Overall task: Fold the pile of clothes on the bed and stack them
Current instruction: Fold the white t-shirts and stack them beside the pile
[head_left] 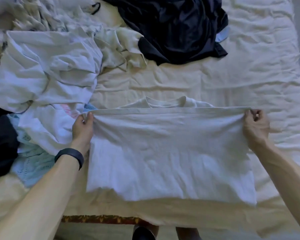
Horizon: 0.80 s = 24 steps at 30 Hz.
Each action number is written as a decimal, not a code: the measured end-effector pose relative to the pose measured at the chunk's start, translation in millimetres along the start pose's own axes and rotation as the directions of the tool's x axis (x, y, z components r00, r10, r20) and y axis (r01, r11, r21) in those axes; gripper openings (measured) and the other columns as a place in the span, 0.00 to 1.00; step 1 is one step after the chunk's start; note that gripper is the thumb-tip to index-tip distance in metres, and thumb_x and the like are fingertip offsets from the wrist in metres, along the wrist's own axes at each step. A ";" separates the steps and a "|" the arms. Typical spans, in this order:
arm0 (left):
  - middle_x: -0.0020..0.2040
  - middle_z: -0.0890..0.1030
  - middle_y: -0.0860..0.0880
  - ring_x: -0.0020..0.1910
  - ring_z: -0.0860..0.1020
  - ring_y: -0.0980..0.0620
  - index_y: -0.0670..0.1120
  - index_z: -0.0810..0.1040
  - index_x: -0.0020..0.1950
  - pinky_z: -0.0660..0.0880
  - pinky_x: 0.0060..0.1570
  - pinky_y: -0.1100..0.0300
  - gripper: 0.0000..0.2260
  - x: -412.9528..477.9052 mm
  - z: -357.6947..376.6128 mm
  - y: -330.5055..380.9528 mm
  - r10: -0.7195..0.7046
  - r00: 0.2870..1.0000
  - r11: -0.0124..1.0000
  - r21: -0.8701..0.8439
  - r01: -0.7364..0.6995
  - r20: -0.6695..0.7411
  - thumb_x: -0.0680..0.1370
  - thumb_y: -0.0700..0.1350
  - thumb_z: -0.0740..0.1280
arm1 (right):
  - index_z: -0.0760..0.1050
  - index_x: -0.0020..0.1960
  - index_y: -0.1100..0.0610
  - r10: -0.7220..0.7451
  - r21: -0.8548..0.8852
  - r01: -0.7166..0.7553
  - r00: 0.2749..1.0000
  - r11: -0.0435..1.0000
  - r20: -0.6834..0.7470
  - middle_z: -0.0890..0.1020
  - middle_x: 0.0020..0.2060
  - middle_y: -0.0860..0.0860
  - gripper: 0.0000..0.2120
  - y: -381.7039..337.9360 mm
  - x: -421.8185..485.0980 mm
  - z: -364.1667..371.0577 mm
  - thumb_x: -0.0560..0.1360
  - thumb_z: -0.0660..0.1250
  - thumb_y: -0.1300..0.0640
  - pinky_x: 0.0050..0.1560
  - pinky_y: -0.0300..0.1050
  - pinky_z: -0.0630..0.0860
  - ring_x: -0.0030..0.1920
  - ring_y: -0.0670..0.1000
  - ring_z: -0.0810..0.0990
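Cream bed (249,70): both hands pinch a white T-shirt (168,149).

White cotton T-shirt (170,153) lies centre frame, hem doubled up to its collar. Crumpled pile of pale garments (47,70) fills the left; crumpled navy garment (177,28) lies upper centre.

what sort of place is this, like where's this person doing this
Probably a bedroom in a home: a bed with a wrinkled cream sheet fills the view, a heap of unfolded clothes lies on it, and the left hand and right hand grip a white t-shirt mid-fold.
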<state>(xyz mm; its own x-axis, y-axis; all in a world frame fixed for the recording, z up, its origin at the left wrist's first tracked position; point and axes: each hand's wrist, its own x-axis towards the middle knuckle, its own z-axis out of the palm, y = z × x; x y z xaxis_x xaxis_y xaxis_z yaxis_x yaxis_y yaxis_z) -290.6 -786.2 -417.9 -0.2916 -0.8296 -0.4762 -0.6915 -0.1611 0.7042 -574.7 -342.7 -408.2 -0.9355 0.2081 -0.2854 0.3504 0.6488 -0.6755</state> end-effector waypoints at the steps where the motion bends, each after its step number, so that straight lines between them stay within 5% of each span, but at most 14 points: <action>1: 0.37 0.72 0.50 0.38 0.71 0.49 0.50 0.68 0.38 0.68 0.42 0.54 0.16 6.5 7.7 -0.4 0.018 0.999 0.999 0.038 -0.017 -0.033 0.82 0.57 0.62 | 0.68 0.43 0.50 -0.013 -0.008 0.013 1.000 1.000 -0.007 0.72 0.41 0.53 0.10 1.0 6.2 6.1 0.82 0.62 0.50 0.45 0.44 0.64 0.44 0.51 0.70; 4: 0.34 0.68 0.51 0.33 0.69 0.53 0.50 0.61 0.36 0.66 0.36 0.58 0.19 26.3 30.3 5.6 0.103 0.983 0.985 0.155 -0.079 -0.154 0.83 0.56 0.60 | 0.65 0.41 0.47 -0.066 -0.036 0.065 0.997 0.997 -0.028 0.69 0.35 0.45 0.12 -1.6 24.1 23.7 0.82 0.60 0.46 0.42 0.39 0.61 0.40 0.46 0.67; 7: 0.33 0.67 0.54 0.30 0.70 0.64 0.51 0.61 0.37 0.65 0.33 0.66 0.17 40.7 43.7 14.2 0.213 0.963 0.961 0.216 -0.175 -0.166 0.84 0.53 0.59 | 0.68 0.46 0.49 -0.148 -0.107 0.145 0.989 0.984 -0.019 0.70 0.36 0.48 0.10 -6.3 38.5 33.1 0.81 0.58 0.45 0.42 0.40 0.59 0.40 0.47 0.67; 11: 0.43 0.75 0.48 0.43 0.72 0.47 0.49 0.69 0.47 0.64 0.44 0.56 0.13 57.9 52.4 11.5 0.253 0.963 0.910 0.362 -0.204 -0.092 0.84 0.57 0.58 | 0.70 0.57 0.57 -0.130 -0.342 0.142 0.990 0.929 0.060 0.77 0.49 0.65 0.15 -3.2 51.5 41.1 0.84 0.55 0.47 0.46 0.51 0.61 0.50 0.66 0.76; 15: 0.46 0.75 0.49 0.49 0.69 0.48 0.49 0.71 0.51 0.64 0.49 0.56 0.13 67.2 61.6 9.0 0.222 0.974 0.900 0.396 -0.185 -0.051 0.84 0.57 0.57 | 0.72 0.59 0.57 -0.107 -0.433 0.128 0.992 0.892 0.074 0.79 0.53 0.68 0.16 -1.8 57.9 50.6 0.84 0.54 0.46 0.48 0.54 0.63 0.53 0.70 0.77; 19: 0.47 0.76 0.47 0.48 0.72 0.45 0.49 0.70 0.54 0.64 0.47 0.55 0.12 69.0 66.1 8.0 0.250 0.967 0.879 0.432 -0.203 -0.056 0.84 0.58 0.57 | 0.74 0.55 0.53 -0.079 -0.269 0.092 0.995 0.959 0.060 0.79 0.47 0.58 0.15 2.5 57.4 53.0 0.81 0.59 0.42 0.47 0.47 0.64 0.48 0.60 0.76; 22: 0.65 0.74 0.41 0.61 0.73 0.39 0.47 0.67 0.70 0.69 0.55 0.48 0.21 50.8 78.0 12.2 0.222 0.967 0.877 0.460 -0.143 -0.123 0.82 0.58 0.58 | 0.76 0.52 0.51 0.054 -0.024 -0.051 0.985 0.998 0.165 0.83 0.51 0.54 0.11 11.5 51.3 37.1 0.79 0.68 0.44 0.51 0.48 0.73 0.49 0.52 0.79; 24: 0.73 0.67 0.40 0.69 0.68 0.38 0.47 0.62 0.76 0.66 0.63 0.44 0.26 26.9 88.4 11.1 0.351 0.922 0.786 0.587 -0.194 -0.166 0.81 0.56 0.60 | 0.79 0.50 0.55 0.178 0.072 -0.206 0.941 0.976 0.288 0.84 0.48 0.56 0.09 18.9 46.2 21.4 0.78 0.71 0.48 0.47 0.51 0.78 0.43 0.52 0.83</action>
<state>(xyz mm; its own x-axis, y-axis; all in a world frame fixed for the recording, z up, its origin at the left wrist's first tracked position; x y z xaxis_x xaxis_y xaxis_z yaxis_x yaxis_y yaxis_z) -364.5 -763.0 -469.5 -0.4019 -0.9097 -0.1045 -0.8751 0.3480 0.3364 -610.3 -336.4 -448.8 -0.8051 0.1002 -0.5846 0.5382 0.5378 -0.6490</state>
